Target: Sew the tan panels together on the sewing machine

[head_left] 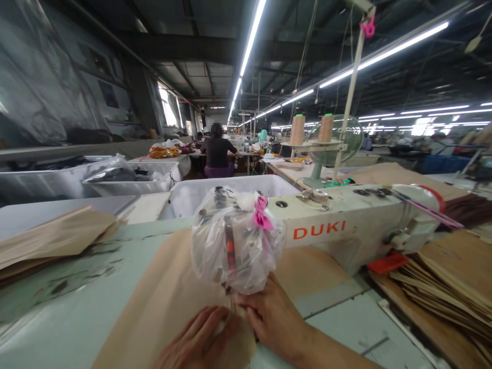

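Tan cloth [154, 302] looks smooth and matt, the plastic bag [249, 256] glossy.

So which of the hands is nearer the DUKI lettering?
Right: the right hand is below the lettering, slightly left of it; the left hand is lower and farther left.

Left hand [198, 338] gets chopped by the bottom edge, tan sheet [154, 302] too. Cloudy plastic bag [246, 256] mostly hides the sewing machine's [369, 225] front end. Brown stack [453, 264] runs off the right edge, and people [438, 143] way back there are just blur.
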`<state>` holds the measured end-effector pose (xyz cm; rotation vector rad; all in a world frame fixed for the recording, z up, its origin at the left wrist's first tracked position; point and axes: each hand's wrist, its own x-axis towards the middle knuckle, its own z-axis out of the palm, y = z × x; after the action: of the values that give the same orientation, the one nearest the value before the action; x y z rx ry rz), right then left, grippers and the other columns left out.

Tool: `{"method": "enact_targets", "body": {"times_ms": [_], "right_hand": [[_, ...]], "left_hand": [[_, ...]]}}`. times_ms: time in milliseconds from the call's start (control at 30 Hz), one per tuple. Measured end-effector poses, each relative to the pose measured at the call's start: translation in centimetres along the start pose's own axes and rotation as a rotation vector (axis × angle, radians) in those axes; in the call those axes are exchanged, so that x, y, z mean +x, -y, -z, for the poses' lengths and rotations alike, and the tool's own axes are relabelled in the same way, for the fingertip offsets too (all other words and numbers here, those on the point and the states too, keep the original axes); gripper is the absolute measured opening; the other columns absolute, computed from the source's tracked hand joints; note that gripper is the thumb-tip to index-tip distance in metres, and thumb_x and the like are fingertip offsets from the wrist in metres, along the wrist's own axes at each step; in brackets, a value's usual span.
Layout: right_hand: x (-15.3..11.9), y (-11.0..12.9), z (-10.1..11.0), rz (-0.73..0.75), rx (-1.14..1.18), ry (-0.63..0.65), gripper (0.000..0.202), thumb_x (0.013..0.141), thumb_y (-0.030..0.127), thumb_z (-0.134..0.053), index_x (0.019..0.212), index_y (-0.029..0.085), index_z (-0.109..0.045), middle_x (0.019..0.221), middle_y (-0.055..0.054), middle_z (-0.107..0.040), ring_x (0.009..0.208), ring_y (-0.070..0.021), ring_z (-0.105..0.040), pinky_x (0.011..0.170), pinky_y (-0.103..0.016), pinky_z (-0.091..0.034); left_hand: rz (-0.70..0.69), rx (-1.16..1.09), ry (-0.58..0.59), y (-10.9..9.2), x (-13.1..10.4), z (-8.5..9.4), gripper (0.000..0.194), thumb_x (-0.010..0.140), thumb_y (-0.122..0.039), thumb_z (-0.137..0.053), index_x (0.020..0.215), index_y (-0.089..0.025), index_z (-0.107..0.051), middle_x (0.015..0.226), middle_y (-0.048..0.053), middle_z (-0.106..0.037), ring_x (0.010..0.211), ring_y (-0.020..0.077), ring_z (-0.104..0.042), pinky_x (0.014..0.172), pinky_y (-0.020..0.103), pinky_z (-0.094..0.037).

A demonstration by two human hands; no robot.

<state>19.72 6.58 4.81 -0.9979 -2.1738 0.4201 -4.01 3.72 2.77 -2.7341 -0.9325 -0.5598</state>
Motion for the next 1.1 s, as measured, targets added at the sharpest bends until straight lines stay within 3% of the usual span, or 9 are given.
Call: {"method": "enact_targets", "body": {"times_ms": [233,400,700,933,1100], "right_hand": [[0.1,-0.2,-0.2,-0.023,-0.026,-0.069,0.034,0.08,0.004,-0.06,0.094,0.029,-0.077,0.105,0.0,-0.072,0.108,-0.0215,-0.057,0.1,-0.035,-0.038],[0.3,-0.7,-0.5,-0.012,-0.056,-0.129,0.026,0.081,0.004,-0.057,0.092,0.021,-0.073,0.105,-0.005,-0.071,0.107,-0.0229,-0.057,0.1,-0.036,-0.039],[0.3,-0.6,-0.7,-0.039,-0.082,-0.1,0.028,0.083,0.005,-0.053,0.098,0.02,-0.072,0.107,-0.007,-0.069,0.113,-0.0249,-0.057,0.105,-0.04,-0.038],[0.2,-1.2,-1.1,-0.024,-0.108,-0.049,0.046,0.089,0.009,-0.05,0.131,0.024,-0.063,0.128,-0.008,-0.065,0.117,-0.0238,-0.057,0.106,-0.038,-0.039],[0.0,-0.9,-1.1,-0.024,-0.135,-0.01,0.047,0.093,0.011,-0.045,0.137,0.023,-0.058,0.131,-0.01,-0.063,0.119,-0.0239,-0.057,0.106,-0.038,-0.04]], "left_hand": [[0.007,-0.065,-0.064,0.5,1.4,0.9,0.083,0.082,-0.056,-0.07,0.153,-0.034,-0.033,0.134,0.006,-0.06,0.122,0.0275,-0.06,0.101,0.032,-0.053],[0.054,-0.095,-0.154,0.6,2.2,1.4,0.075,0.086,-0.055,-0.066,0.152,-0.036,-0.035,0.13,0.004,-0.062,0.117,0.0259,-0.062,0.095,0.029,-0.056],[0.077,-0.058,-0.173,-0.2,3.0,2.4,0.079,0.087,-0.062,-0.065,0.153,-0.031,-0.034,0.126,0.007,-0.063,0.115,0.0276,-0.061,0.099,0.034,-0.054],[0.066,-0.005,-0.201,-0.4,3.3,2.3,0.081,0.084,-0.067,-0.066,0.15,-0.027,-0.04,0.135,0.01,-0.059,0.12,0.0296,-0.058,0.106,0.039,-0.05],[0.081,-0.027,-0.184,-0.4,3.4,2.3,0.076,0.086,-0.067,-0.063,0.147,-0.026,-0.042,0.126,0.01,-0.063,0.116,0.0285,-0.061,0.103,0.039,-0.052]]}}
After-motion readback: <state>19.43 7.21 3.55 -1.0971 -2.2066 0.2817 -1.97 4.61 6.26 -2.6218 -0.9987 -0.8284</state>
